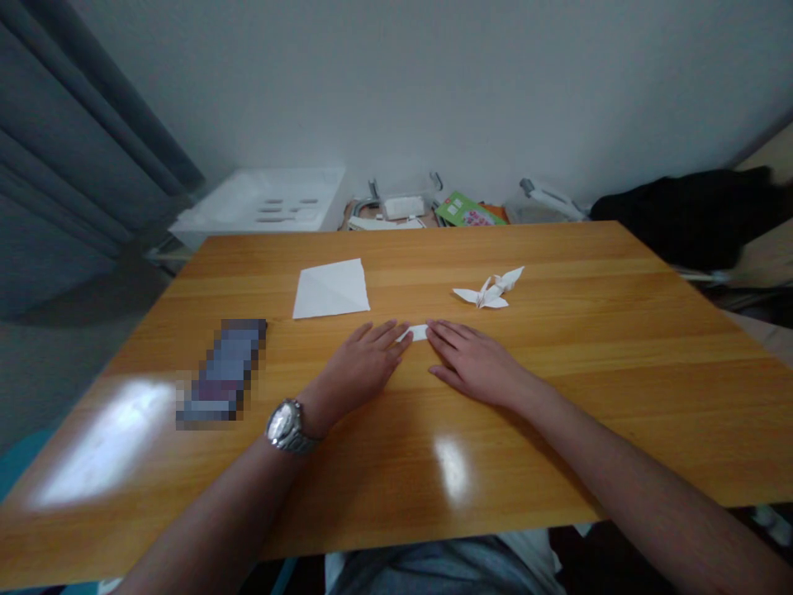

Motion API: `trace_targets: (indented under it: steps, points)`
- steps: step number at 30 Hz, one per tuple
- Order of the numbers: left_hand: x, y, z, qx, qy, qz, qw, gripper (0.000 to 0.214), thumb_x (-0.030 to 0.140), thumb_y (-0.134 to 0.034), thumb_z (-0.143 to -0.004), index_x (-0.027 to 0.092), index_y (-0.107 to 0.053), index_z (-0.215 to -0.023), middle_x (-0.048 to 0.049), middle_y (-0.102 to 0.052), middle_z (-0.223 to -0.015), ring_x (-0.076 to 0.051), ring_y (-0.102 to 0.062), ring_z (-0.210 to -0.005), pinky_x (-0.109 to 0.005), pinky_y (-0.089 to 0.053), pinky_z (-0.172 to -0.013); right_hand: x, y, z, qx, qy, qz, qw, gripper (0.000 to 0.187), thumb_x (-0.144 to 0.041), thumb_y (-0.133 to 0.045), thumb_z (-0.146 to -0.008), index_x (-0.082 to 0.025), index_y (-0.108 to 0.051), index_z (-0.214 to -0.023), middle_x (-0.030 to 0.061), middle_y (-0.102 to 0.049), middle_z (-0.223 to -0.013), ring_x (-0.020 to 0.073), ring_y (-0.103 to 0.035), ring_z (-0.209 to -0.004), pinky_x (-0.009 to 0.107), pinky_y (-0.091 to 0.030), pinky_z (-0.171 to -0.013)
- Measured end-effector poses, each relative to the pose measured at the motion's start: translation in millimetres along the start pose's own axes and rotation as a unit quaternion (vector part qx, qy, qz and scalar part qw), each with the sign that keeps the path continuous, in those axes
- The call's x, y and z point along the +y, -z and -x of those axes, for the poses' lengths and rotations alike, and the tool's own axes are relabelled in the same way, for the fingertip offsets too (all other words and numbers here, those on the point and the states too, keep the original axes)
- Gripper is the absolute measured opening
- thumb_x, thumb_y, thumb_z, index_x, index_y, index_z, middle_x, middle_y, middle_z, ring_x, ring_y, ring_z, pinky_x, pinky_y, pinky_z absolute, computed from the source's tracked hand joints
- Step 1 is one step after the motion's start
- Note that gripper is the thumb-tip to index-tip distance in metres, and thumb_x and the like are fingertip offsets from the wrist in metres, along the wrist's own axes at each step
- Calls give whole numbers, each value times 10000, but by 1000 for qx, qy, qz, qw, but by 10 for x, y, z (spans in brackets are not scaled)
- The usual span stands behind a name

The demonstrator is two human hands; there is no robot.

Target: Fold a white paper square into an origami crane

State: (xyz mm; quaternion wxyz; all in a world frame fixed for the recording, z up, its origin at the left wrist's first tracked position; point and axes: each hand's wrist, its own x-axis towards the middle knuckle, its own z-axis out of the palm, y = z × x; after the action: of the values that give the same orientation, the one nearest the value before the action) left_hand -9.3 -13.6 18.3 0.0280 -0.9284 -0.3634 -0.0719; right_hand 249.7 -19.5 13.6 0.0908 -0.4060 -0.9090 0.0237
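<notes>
A small folded piece of white paper (419, 332) lies flat on the wooden table between my hands. My left hand (365, 359), with a silver watch (286, 424) on its wrist, rests palm down with its fingertips on the paper's left end. From the other side my right hand (474, 359) lies flat, fingers stretched over the paper's right end. My fingers partly cover both ends. Beyond my right hand stand white folded paper cranes (489, 293), close together. A flat sheet of white paper (331, 289) lies beyond my left hand.
A blurred-out phone (224, 372) lies on the table (557, 463) to the left. Behind the far edge are a white tray (260, 198), a green booklet (467, 211) and assorted items. Dark cloth (675, 215) is heaped at the back right; a grey curtain (68, 149) hangs left.
</notes>
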Motion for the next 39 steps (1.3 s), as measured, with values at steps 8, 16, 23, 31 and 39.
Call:
trace_targets:
  steps: [8, 16, 23, 31, 39]
  points:
    - [112, 66, -39, 7, 28, -25, 999, 400, 230, -462, -1033, 128, -551, -1409, -157, -534, -1508, -304, -502, -1390, -503, -408, -1135, -4, -20, -1, 6, 1, 0, 1000, 585, -415, -534, -1004, -73, -497, -1478, 221, -472, -1551, 332, -456, -1436, 499, -400, -1184]
    - [285, -17, -149, 28, 18, 23, 999, 500, 371, -459, -1051, 84, -492, -1458, -167, -564, -1470, -277, -537, -1347, -422, -389, -1169, 37, -4, -3, 10, 5, -32, 999, 583, -420, -471, -1033, -61, -489, -1491, 219, -470, -1553, 325, -440, -1455, 503, -383, -1204]
    - [268, -23, -133, 24, 23, 42, 999, 438, 320, -420, -1063, 125, -511, -1444, -138, -563, -1482, -257, -540, -1347, -430, -391, -1157, 205, 60, 73, -7, -26, -100, 995, 472, -326, -363, -1069, -177, -529, -1485, 109, -488, -1558, 238, -492, -1427, 462, -430, -1186]
    - [232, -73, -156, 20, 31, 60, 998, 466, 364, -486, -1039, 145, -502, -1450, -126, -544, -1503, -251, -522, -1366, -447, -352, -1199, 228, 50, 37, 8, -1, -73, 997, 442, -325, -406, -1060, -167, -592, -1428, 130, -572, -1488, 263, -554, -1371, 480, -464, -1152]
    - [169, -78, -165, 35, 39, 90, 995, 421, 356, -497, -1036, 175, -551, -1412, -135, -548, -1486, -265, -543, -1331, -447, -428, -1142, 217, 39, -13, 54, 1, -60, 997, 354, -342, -484, -1046, -190, -680, -1299, 129, -672, -1364, 274, -636, -1255, 488, -515, -1075]
